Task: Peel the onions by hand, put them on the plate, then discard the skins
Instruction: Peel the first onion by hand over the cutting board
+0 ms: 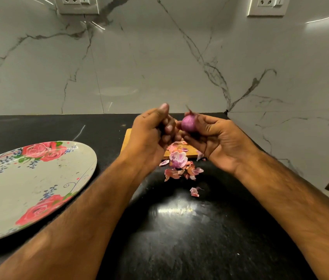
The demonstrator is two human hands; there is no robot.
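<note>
1. The right hand is gripping the small round purple onion above the wooden board; the left hand, curled, is pinching at it.
2. The slick onion risks slipping.
3. Papery pink skins are scattering toward 6 o'clock; the floral oval plate is waiting at 9 o'clock.

Two bare forearms reach in from the near edge, with no sleeves, watch, bracelet or glove on either. Fine dark hair covers both forearms, thicker toward the wrists. The left hand and right hand carry no rings. The nails are short and plain, the one on the left thumb pale.
</note>
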